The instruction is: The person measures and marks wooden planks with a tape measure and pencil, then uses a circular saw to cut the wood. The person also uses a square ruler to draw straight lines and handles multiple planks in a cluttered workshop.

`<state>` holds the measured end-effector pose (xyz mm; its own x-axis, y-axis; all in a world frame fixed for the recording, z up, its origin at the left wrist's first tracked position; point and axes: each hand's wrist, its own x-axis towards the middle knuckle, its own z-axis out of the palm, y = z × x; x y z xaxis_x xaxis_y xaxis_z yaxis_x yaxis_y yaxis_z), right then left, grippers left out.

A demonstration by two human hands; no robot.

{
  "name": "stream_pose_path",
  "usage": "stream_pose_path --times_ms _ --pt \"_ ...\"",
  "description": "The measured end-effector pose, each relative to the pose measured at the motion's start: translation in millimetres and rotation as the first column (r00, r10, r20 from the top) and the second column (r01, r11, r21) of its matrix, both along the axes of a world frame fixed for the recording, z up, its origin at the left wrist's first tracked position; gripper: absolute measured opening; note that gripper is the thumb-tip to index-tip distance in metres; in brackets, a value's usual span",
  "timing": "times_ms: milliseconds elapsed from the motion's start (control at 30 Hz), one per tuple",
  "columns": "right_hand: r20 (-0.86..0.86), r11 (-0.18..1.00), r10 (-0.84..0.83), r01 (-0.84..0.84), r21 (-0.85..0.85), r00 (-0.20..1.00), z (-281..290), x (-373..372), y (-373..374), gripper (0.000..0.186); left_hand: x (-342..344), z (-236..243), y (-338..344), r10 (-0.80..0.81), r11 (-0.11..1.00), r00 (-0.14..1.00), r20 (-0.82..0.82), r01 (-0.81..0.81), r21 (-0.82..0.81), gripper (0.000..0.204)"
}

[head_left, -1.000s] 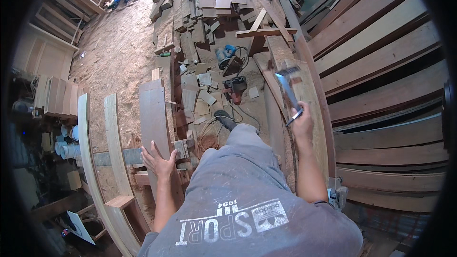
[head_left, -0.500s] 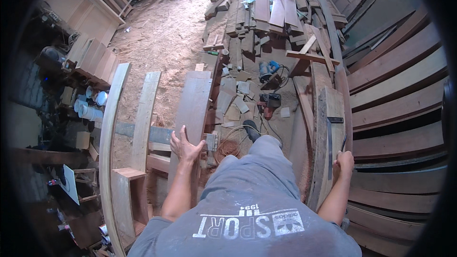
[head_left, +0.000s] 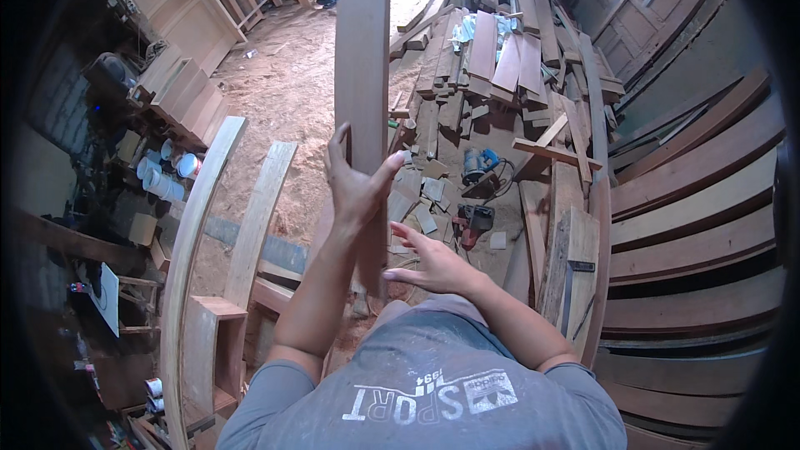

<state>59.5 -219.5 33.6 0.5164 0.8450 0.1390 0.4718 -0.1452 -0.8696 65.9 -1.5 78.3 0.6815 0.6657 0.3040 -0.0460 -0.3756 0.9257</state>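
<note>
A long brown wooden plank point(head_left: 362, 75) stands upright in front of me, raised off the pile. My left hand point(head_left: 354, 185) grips it about halfway up, fingers wrapped over its face and edge. My right hand point(head_left: 429, 262) is lower and open, fingers spread, close to the plank's lower part; whether it touches the wood I cannot tell. The plank's bottom end is hidden behind my left forearm and my hands.
Two curved wooden ribs point(head_left: 193, 233) lie to the left beside a small wooden frame point(head_left: 218, 342). Scrap boards point(head_left: 492, 58) pile ahead, with a blue power tool point(head_left: 479, 162) and a red one point(head_left: 473, 221). Curved planks point(head_left: 692, 208) stack at right; a metal square point(head_left: 571, 283) lies on a board.
The plank went from lying low under my left hand to standing upright in its grip. My right hand left the metal square on the board at right and came in toward the plank.
</note>
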Motion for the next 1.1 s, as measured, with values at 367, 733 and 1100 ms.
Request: stream_pose_path --times_ms 367,733,1100 --pt "-0.177 0.828 -0.556 0.56 -0.034 0.812 -38.9 129.0 -54.9 0.046 128.8 17.4 -71.8 -0.222 0.967 0.965 0.137 0.236 -0.094 0.086" --pt "-0.405 0.714 -0.688 0.66 -0.232 0.602 -118.6 220.5 -111.2 0.04 127.2 200.0 -201.5 -0.128 0.043 -0.2 0.972 0.977 0.207 0.056" --pt "-0.428 0.717 -0.694 0.611 -0.336 0.58 -118.2 302.5 -91.9 0.039 149.9 193.2 -193.1 -0.114 -0.036 0.279 0.954 0.958 -0.284 0.032"
